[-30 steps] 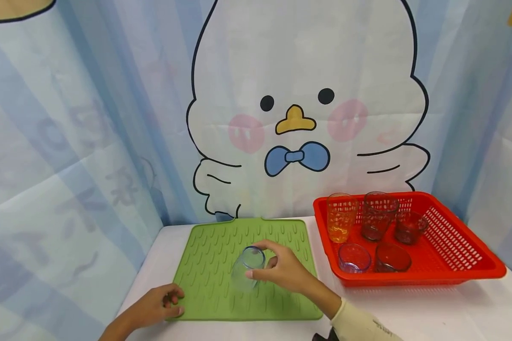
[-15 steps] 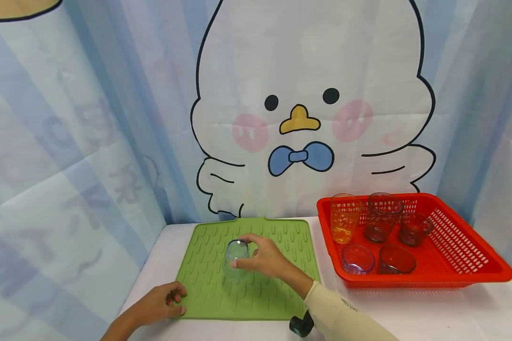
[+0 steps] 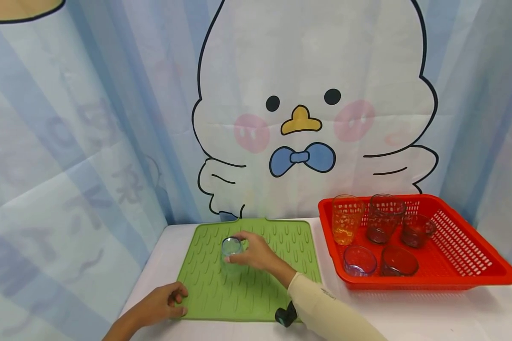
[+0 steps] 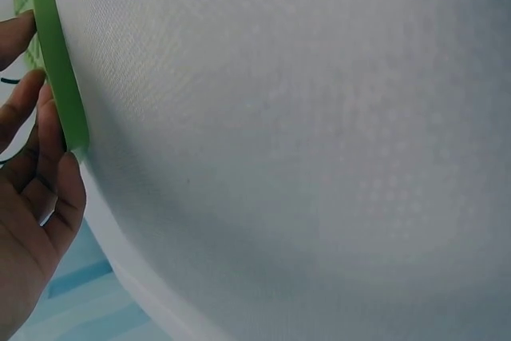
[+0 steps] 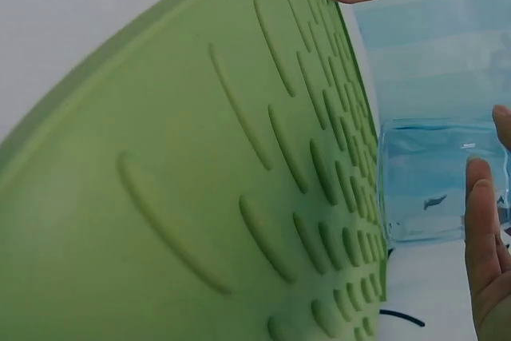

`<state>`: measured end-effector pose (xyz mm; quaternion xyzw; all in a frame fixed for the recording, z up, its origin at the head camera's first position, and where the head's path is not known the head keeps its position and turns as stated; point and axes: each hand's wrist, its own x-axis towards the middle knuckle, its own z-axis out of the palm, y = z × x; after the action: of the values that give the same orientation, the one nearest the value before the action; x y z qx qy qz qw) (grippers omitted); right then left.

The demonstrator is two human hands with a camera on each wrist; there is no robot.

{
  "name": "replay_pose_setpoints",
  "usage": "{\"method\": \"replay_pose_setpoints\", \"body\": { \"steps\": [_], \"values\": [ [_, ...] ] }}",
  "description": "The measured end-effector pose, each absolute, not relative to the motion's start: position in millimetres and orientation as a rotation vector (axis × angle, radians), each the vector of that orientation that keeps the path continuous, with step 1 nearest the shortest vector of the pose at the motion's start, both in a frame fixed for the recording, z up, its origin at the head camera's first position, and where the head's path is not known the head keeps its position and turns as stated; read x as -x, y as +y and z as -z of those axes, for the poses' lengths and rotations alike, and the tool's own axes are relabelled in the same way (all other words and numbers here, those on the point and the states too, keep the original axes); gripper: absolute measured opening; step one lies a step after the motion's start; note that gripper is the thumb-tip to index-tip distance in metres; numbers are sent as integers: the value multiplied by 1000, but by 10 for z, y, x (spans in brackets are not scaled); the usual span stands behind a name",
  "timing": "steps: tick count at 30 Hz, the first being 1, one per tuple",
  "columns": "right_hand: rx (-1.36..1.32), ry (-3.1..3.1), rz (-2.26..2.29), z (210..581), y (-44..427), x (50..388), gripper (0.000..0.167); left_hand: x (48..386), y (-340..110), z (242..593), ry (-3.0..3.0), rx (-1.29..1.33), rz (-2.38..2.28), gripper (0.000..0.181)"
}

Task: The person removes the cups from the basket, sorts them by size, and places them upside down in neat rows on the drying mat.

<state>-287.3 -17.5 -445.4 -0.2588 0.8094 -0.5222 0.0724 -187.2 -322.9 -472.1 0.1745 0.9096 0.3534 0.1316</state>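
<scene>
My right hand (image 3: 253,253) holds a clear, blue-tinted glass (image 3: 232,251) between thumb and fingers over the left-centre of the green ridged mat (image 3: 256,303). Seen from the right wrist, the glass (image 5: 423,185) has one end at the mat's surface (image 5: 184,141), with the fingers (image 5: 481,229) at its other end. My left hand (image 3: 160,305) lies at the mat's front left corner, its fingers loosely bent. In the left wrist view, fingers of the left hand (image 4: 36,189) touch the green mat edge (image 4: 60,61).
A red basket (image 3: 409,283) stands to the right of the mat, holding several glasses, among them an orange-tinted one (image 3: 344,229) and a purple-tinted one (image 3: 360,263). A printed curtain (image 3: 298,189) hangs behind the white table. A small black object (image 3: 286,315) is by the right sleeve.
My right hand has moved the glass left over the mat, and the glass has gone from tilted to nearly upright. My left hand has stayed at the mat's corner.
</scene>
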Motion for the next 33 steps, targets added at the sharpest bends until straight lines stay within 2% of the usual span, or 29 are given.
{"method": "replay_pose_setpoints", "body": {
  "steps": [7, 18, 33],
  "values": [
    [863, 2433, 1616, 4571, -337, 2967, 58, 1875, -3223, 4739, 2637, -537, -1047, 29],
    [825, 2435, 1666, 4650, -619, 2998, 61, 1877, -3247, 4757, 2622, -501, -1049, 29],
    [720, 2459, 1626, 4683, -718, 3014, 64, 1863, -3234, 4743, 2613, -460, -1055, 30]
  ]
}}
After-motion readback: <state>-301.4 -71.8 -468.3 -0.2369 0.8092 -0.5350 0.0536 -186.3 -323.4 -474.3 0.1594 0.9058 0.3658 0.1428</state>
